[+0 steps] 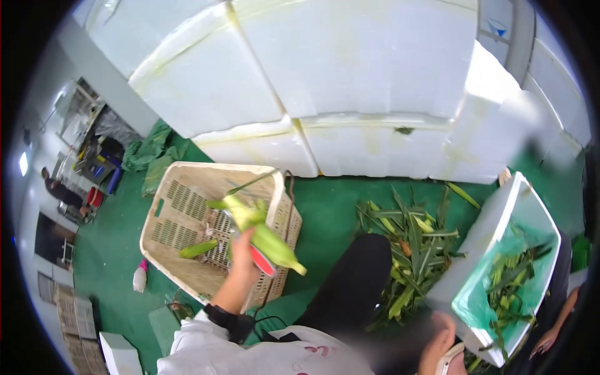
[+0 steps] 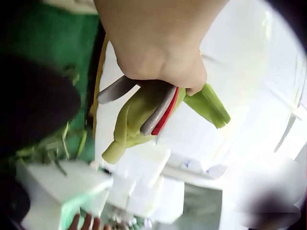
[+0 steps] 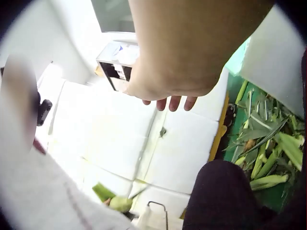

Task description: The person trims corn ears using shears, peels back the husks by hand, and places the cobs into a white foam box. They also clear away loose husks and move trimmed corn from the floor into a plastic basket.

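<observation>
My left hand (image 1: 242, 265) grips a green ear of corn (image 1: 272, 245) in its husk, together with a tool that has red-and-grey handles (image 1: 262, 260). In the left wrist view the corn (image 2: 128, 120) sticks out on both sides of the left hand (image 2: 158, 62), and the handles splay below the fist. The corn overlaps the near side of a cream plastic crate (image 1: 150, 234) in the head view. Another green ear (image 1: 199, 249) lies inside that crate. My right hand (image 1: 439, 342) holds nothing, its fingers extended near a white foam box (image 1: 459, 281).
Corn leaves and husks (image 1: 409, 256) are heaped on the green floor between my knee and the foam box, which has a green liner full of husks. Large white foam boxes (image 1: 369, 62) are stacked ahead. Another person's hand (image 1: 547, 340) shows at the right.
</observation>
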